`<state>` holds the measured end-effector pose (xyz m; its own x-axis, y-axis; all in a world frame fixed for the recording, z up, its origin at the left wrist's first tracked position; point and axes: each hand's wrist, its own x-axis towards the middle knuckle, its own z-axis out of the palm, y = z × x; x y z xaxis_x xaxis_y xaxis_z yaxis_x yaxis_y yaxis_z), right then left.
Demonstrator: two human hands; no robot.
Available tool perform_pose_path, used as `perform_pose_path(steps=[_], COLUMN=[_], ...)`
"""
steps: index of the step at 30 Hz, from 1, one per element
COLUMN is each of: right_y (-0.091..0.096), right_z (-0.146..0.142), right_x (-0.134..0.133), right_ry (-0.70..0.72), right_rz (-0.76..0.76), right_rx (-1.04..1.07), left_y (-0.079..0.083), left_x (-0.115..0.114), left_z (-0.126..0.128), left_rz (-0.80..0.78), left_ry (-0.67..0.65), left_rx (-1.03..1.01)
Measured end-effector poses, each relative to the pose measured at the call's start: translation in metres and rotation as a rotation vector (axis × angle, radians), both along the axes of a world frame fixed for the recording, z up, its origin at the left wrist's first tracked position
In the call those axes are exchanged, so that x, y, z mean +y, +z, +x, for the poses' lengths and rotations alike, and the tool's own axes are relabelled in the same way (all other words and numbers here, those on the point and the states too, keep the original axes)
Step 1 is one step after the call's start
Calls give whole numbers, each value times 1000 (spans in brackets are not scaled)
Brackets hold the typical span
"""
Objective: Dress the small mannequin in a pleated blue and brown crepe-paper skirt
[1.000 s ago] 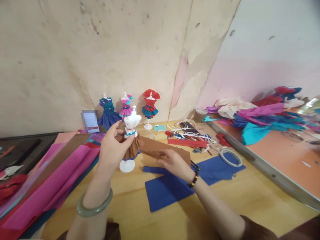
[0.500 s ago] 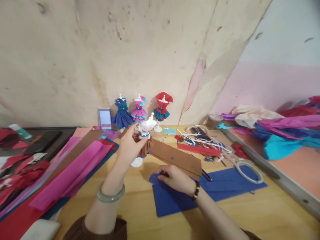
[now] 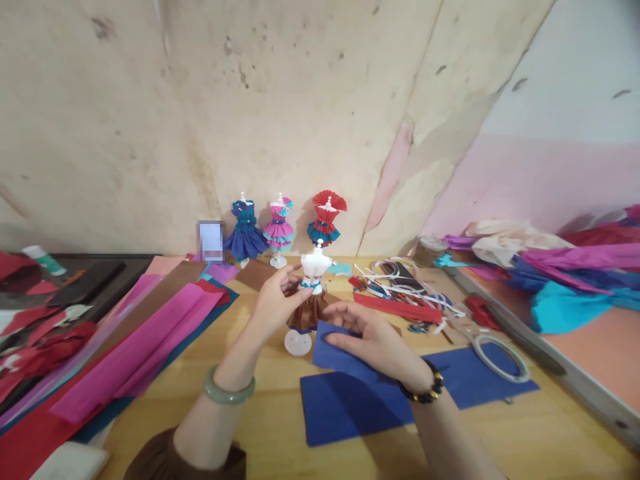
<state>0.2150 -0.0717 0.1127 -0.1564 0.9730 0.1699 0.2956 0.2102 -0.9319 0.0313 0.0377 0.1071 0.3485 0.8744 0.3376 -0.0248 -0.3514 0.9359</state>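
My left hand (image 3: 281, 297) is closed around the waist of a small white dress form (image 3: 316, 265), which wears a brown gathered skirt and a blue-white band. The form leans slightly, its round white base (image 3: 298, 343) low over the table. My right hand (image 3: 373, 337) pinches a piece of blue crepe paper (image 3: 330, 347) between thumb and fingers, close to the skirt (image 3: 307, 311). Below it lies a larger blue sheet (image 3: 350, 407), partly covered by my right hand and forearm.
Three dressed mini forms stand by the wall: blue (image 3: 245, 230), pink (image 3: 279, 227), red (image 3: 325, 220). Coloured paper rolls (image 3: 145, 347) lie left. White strips (image 3: 400, 277), red paper (image 3: 400, 308) and a roll of tape (image 3: 501, 359) lie right, near a metal-edged ledge (image 3: 560, 373).
My right hand has lifted a blue piece off the sheet and carried it up beside the skirt. My left hand has moved the dress form right, turning it more upright.
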Motion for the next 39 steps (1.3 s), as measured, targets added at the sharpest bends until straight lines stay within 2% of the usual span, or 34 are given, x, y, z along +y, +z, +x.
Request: perform_pose_path(steps=[4, 8, 17, 22, 28, 32, 39], right_y=[2, 7, 7, 3, -5, -4, 3], right_z=[3, 6, 9, 12, 17, 17, 17], right_x=[2, 1, 5, 6, 11, 11, 6], right_ry=[-57, -42, -87, -127, -248, -260, -275], right_rz=[68, 81, 90, 125, 224, 201, 200], right_rx=[99, 160, 178, 115, -72, -95, -44], left_y=[5, 5, -1, 3, 3, 5, 7], left_x=[-5, -10, -21, -29, -30, -30, -29], left_z=[3, 10, 19, 19, 20, 22, 20], left_rz=[-46, -90, 7, 72, 6, -24, 25], left_ry=[-46, -47, 7, -39, -69, -102, -144], left_rx=[-28, 3, 105, 236, 156, 100, 114])
